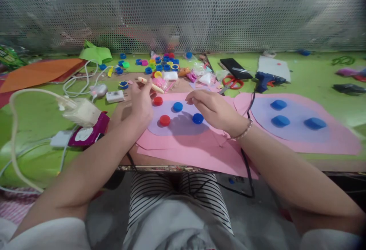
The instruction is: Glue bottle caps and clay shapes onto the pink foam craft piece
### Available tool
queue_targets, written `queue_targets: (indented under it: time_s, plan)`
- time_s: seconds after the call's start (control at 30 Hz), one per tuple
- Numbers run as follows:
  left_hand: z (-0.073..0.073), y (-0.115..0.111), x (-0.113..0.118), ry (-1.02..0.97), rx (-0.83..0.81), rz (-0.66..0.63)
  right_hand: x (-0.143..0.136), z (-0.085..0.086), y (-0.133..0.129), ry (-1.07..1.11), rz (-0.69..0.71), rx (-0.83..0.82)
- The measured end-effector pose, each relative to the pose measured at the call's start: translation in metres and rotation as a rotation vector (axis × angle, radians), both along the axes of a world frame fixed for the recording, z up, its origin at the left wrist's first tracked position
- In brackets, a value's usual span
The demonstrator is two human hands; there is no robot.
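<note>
My left hand [142, 99] is closed around a cream-coloured pen-like stick [156, 87] at the left edge of the near paper. Over the right part of that paper, my right hand [214, 109] has its fingers bent together; what they hold, if anything, is too small to tell. Between the hands lies a purple oval [183, 126] on pink paper [188, 143]. On it are a red cap [165, 120], another red cap [158, 101] near its upper left edge, a blue cap [177, 106], and a darker blue cap [198, 118] beside my right hand.
Right of me, another pink sheet [343, 139] bears three blue caps [278, 104]. A glue gun [267, 80], red scissors [233, 82] and a black phone [236, 68] lie behind. Loose caps [167, 67] cluster centrally. Chargers and a purple power strip [91, 130] stand left.
</note>
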State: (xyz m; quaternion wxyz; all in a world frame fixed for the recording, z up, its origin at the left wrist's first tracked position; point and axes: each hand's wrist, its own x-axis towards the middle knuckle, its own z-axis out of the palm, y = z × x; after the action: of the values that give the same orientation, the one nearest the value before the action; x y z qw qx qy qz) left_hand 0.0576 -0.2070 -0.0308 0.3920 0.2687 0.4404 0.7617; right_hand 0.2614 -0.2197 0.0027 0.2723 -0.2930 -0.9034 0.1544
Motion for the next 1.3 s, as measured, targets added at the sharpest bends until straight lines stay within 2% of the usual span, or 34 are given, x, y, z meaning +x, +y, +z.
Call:
queue_targets:
  time_s: [0.33, 0.5, 0.77, 0.93, 1.1, 1.3]
  plan:
    - [0.007, 0.001, 0.000, 0.077, 0.012, -0.155, -0.009, -0.022, 0.014, 0.063, -0.022, 0.102]
    - [0.007, -0.009, 0.012, 0.123, -0.034, -0.236, -0.016, -0.029, 0.012, 0.159, -0.028, 0.040]
    - [0.007, -0.020, 0.022, 0.132, 0.035, -0.398, -0.029, -0.028, -0.002, 0.179, -0.014, -0.018]
    - [0.006, -0.020, 0.022, 0.210, 0.052, -0.349, -0.028, -0.026, 0.001, 0.156, -0.043, 0.003]
    - [0.007, -0.022, 0.023, 0.226, 0.048, -0.332, -0.028, -0.024, 0.001, 0.172, -0.014, 0.043]
    - [0.013, -0.024, 0.024, 0.079, 0.077, -0.428, -0.027, -0.023, 0.003, 0.258, 0.006, -0.162]
